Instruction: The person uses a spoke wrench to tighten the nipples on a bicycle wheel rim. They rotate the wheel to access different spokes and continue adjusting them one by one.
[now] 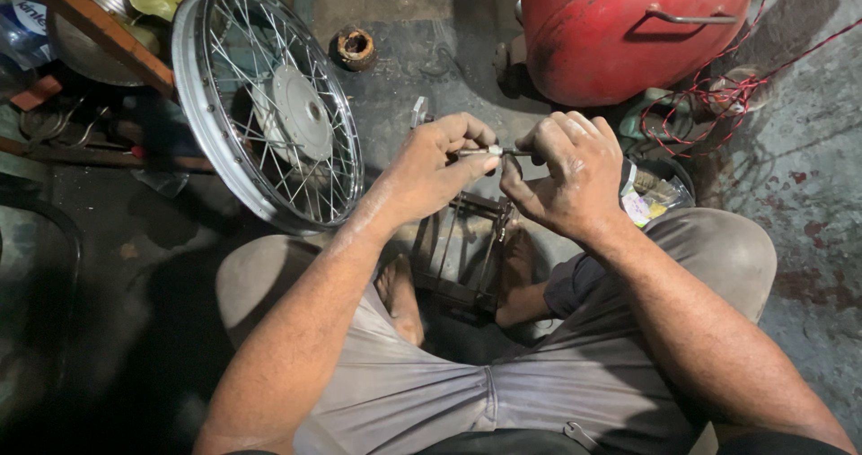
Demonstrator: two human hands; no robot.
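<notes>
Spoke (492, 152) pinched between my hands, level, just above my knees, at 3 o'clock of wheel (269, 105). Left hand (431, 172) closed, thumb and forefinger clamped on pale nipple end. Right hand (566, 172) closed, fingers curled round dark shank. Progress, judged: wheel already laced, leaning against bench (99, 26); this spoke not fitted. Red tank (628, 29) at 12 o'clock.

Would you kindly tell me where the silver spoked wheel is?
The silver spoked wheel stands upper left in the head view, leaning under an orange wooden shelf, beside the left hand.
</notes>
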